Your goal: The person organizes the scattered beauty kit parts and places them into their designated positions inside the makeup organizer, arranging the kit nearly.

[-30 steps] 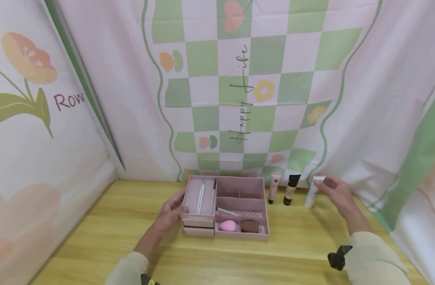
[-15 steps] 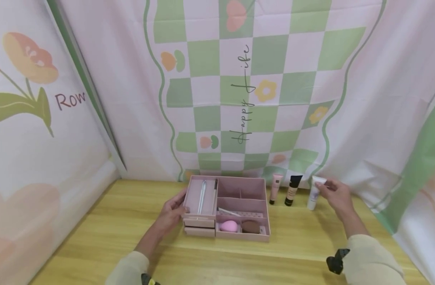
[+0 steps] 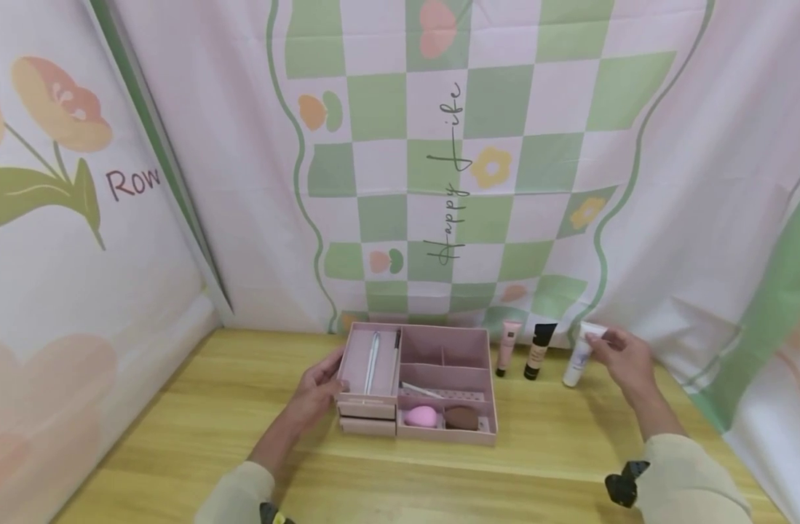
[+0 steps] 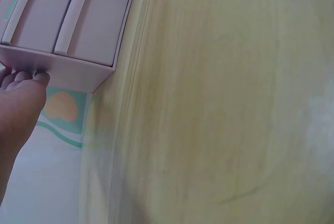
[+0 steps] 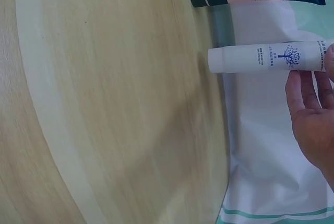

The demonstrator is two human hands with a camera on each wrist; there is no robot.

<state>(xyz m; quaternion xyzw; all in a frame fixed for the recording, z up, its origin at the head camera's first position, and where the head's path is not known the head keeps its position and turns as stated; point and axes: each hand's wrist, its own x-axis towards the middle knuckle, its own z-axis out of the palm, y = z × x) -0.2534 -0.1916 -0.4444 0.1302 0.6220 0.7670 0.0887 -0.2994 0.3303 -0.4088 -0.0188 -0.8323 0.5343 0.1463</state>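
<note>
My left hand (image 3: 317, 389) holds the left side of a pink desktop organizer (image 3: 447, 437), fingers against its outer wall and thumb over the top edge. In the left wrist view those fingertips touch the organizer's side (image 4: 73, 72), near its two drawer fronts. At the right, my right hand (image 3: 625, 360) pinches the upper, crimped end of a white squeeze tube (image 3: 578, 358). This tube stands cap down and leans slightly. In the right wrist view its white cap (image 5: 216, 60) and blue tree print are visible. Whether the cap touches the table is unclear.
A black-and-beige tube (image 3: 539, 351) and a slim pink tube (image 3: 507, 349) stand between the organizer and the white tube. The organizer bears white sticks (image 3: 370, 364), a pink sponge (image 3: 421, 416) and a brown sponge (image 3: 461, 418). A printed curtain (image 3: 491, 218) hangs behind the wooden table (image 3: 177, 407).
The white tube has tilted slightly, its top leaning a little further right with my right hand. My left hand stays at the organizer. The head view has shifted slightly.
</note>
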